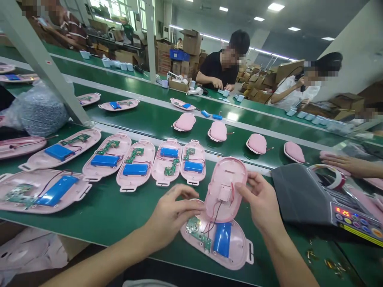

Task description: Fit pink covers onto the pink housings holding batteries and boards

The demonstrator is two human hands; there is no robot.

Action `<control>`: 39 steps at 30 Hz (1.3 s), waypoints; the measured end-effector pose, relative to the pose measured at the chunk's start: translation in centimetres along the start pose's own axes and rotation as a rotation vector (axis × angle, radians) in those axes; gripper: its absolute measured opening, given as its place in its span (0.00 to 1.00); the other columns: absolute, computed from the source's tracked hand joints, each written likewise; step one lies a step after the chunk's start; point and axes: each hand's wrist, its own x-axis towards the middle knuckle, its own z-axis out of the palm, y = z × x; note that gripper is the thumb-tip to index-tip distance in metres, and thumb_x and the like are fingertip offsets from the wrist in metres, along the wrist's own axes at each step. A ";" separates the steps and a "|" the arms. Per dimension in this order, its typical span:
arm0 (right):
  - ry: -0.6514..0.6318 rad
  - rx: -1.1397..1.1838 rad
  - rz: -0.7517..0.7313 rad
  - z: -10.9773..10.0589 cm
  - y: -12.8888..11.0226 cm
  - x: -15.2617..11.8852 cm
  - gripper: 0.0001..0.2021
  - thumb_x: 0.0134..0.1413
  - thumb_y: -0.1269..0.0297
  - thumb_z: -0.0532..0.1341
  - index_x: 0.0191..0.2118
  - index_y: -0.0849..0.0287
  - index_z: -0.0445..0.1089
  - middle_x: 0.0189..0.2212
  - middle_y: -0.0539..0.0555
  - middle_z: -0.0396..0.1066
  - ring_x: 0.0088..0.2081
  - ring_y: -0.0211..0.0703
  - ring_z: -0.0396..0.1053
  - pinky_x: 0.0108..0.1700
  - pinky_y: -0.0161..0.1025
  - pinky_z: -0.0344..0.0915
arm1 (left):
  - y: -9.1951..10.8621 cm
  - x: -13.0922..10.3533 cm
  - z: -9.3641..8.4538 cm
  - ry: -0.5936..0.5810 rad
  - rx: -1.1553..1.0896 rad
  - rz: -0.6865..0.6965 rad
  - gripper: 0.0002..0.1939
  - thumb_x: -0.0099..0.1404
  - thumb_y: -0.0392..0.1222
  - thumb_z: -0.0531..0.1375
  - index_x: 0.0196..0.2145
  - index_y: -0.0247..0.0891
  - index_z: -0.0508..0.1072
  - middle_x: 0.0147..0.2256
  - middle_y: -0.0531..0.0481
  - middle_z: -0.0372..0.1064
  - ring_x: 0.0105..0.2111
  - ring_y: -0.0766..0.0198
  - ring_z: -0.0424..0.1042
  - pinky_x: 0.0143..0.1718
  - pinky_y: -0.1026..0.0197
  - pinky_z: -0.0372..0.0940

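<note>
My right hand point(261, 195) grips the right edge of a pink cover shell point(224, 171), thumb on its inner face. The cover is tilted up, showing a small whitish box part point(225, 193) with red and black wires. Those wires run down to a green circuit board point(199, 233) in a pink base shell point(236, 255) lying below. A blue battery point(222, 239) sits in the base beside the board. My left hand point(173, 211) is at the base's far left end, thumb and fingers closed about its rim; the cover partly hides the base there.
Several open pink shells point(134, 153) with boards and blue batteries lie to the left. A dark tape dispenser point(302, 199) stands at right, small brass-coloured parts point(333, 267) before it. Closed pink units point(218, 130) sit on the green conveyor point(149, 119). Another person's hand point(338, 161) reaches in from the right.
</note>
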 end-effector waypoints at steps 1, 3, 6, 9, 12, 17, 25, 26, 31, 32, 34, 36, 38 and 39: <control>0.048 0.031 -0.009 0.3 0.2 -0.8 0.26 0.44 0.52 0.73 0.43 0.61 0.66 0.41 0.59 0.71 0.33 0.41 0.71 0.29 0.33 0.71 | 0.0 0.0 0.1 0.046 0.061 0.086 0.09 0.68 0.37 0.61 0.38 0.46 0.82 0.42 0.45 0.73 0.43 0.60 0.74 0.43 0.56 0.72; 0.167 0.072 -0.065 1.2 0.3 -2.6 0.26 0.45 0.53 0.73 0.44 0.61 0.65 0.41 0.59 0.71 0.35 0.41 0.72 0.32 0.33 0.73 | -0.1 0.1 0.5 0.102 0.121 0.156 0.09 0.67 0.34 0.62 0.39 0.46 0.82 0.49 0.44 0.68 0.49 0.58 0.72 0.46 0.55 0.73; 0.324 0.177 -0.112 3.0 0.3 -4.8 0.25 0.46 0.56 0.73 0.46 0.61 0.65 0.42 0.59 0.70 0.37 0.40 0.72 0.36 0.32 0.74 | 0.0 0.4 1.5 0.150 0.065 0.168 0.09 0.66 0.31 0.62 0.39 0.43 0.81 0.54 0.44 0.65 0.48 0.60 0.73 0.44 0.58 0.75; 0.450 0.313 -0.081 4.6 0.3 -6.1 0.26 0.44 0.58 0.74 0.46 0.61 0.65 0.43 0.59 0.69 0.39 0.40 0.72 0.36 0.33 0.74 | 0.2 0.5 2.4 0.221 -0.010 0.159 0.09 0.66 0.29 0.62 0.39 0.40 0.80 0.53 0.43 0.67 0.40 0.66 0.76 0.40 0.62 0.76; 0.519 0.402 -0.040 5.5 0.4 -6.6 0.28 0.41 0.59 0.75 0.45 0.61 0.65 0.44 0.60 0.68 0.41 0.42 0.71 0.35 0.33 0.74 | 0.2 0.3 3.1 0.309 -0.086 0.120 0.10 0.66 0.27 0.61 0.38 0.41 0.79 0.49 0.46 0.72 0.37 0.67 0.78 0.39 0.64 0.75; 0.586 0.438 -0.023 6.5 0.9 -6.4 0.25 0.42 0.61 0.73 0.45 0.60 0.63 0.45 0.59 0.67 0.42 0.42 0.70 0.36 0.34 0.73 | 0.0 0.4 3.4 0.310 -0.520 -0.302 0.20 0.60 0.34 0.67 0.48 0.43 0.67 0.46 0.47 0.77 0.32 0.63 0.80 0.32 0.64 0.73; 0.439 0.126 -0.099 4.9 1.8 -5.1 0.24 0.53 0.55 0.67 0.50 0.60 0.60 0.49 0.62 0.66 0.48 0.48 0.70 0.42 0.41 0.72 | -0.5 1.0 1.8 0.001 -0.536 -0.493 0.14 0.63 0.46 0.65 0.43 0.36 0.77 0.40 0.46 0.77 0.40 0.56 0.76 0.41 0.59 0.69; 0.421 -0.019 -0.223 4.2 1.1 -4.7 0.25 0.54 0.55 0.66 0.52 0.61 0.60 0.51 0.63 0.65 0.51 0.51 0.69 0.46 0.45 0.71 | -0.5 1.0 1.8 0.006 -0.552 -0.504 0.14 0.63 0.47 0.65 0.42 0.35 0.77 0.39 0.46 0.77 0.39 0.57 0.76 0.40 0.59 0.69; -0.164 -1.034 -0.915 2.5 -4.3 -0.5 0.17 0.62 0.55 0.59 0.51 0.59 0.68 0.45 0.59 0.71 0.50 0.52 0.68 0.58 0.55 0.59 | -0.2 0.7 2.0 -0.002 -0.499 -0.497 0.07 0.62 0.40 0.63 0.37 0.34 0.77 0.32 0.49 0.75 0.32 0.62 0.74 0.32 0.64 0.67; -0.367 -1.162 -0.924 2.7 -5.1 0.4 0.12 0.63 0.57 0.57 0.45 0.58 0.70 0.39 0.56 0.72 0.43 0.48 0.70 0.54 0.50 0.62 | -0.2 0.7 2.1 0.004 -0.501 -0.493 0.06 0.62 0.38 0.62 0.37 0.34 0.76 0.32 0.49 0.75 0.31 0.63 0.73 0.32 0.64 0.67; -0.666 -1.303 -0.863 3.4 -5.8 1.7 0.07 0.62 0.62 0.59 0.34 0.58 0.70 0.27 0.50 0.70 0.30 0.41 0.68 0.38 0.38 0.62 | -0.3 0.6 2.2 0.034 -0.525 -0.493 0.06 0.62 0.36 0.62 0.38 0.35 0.76 0.33 0.49 0.76 0.32 0.63 0.74 0.33 0.64 0.68; -0.732 -1.354 -0.848 3.8 -5.6 2.1 0.10 0.60 0.65 0.60 0.27 0.59 0.66 0.21 0.47 0.66 0.23 0.38 0.62 0.26 0.34 0.50 | -0.4 0.5 2.4 0.062 -0.541 -0.516 0.07 0.62 0.36 0.62 0.39 0.35 0.76 0.35 0.48 0.77 0.34 0.63 0.75 0.35 0.64 0.69; -0.597 -1.343 -0.968 3.9 -4.9 1.5 0.13 0.63 0.65 0.58 0.26 0.59 0.65 0.20 0.48 0.64 0.22 0.37 0.59 0.23 0.34 0.42 | -0.4 0.5 2.5 0.075 -0.523 -0.566 0.08 0.63 0.38 0.62 0.40 0.36 0.76 0.34 0.49 0.76 0.32 0.63 0.75 0.30 0.65 0.68; -0.497 -1.328 -1.047 3.8 -4.5 0.9 0.14 0.65 0.64 0.56 0.26 0.59 0.65 0.20 0.48 0.63 0.22 0.37 0.59 0.24 0.34 0.42 | -0.4 0.5 2.6 0.082 -0.514 -0.591 0.07 0.64 0.40 0.61 0.40 0.36 0.76 0.32 0.49 0.75 0.31 0.63 0.75 0.28 0.66 0.68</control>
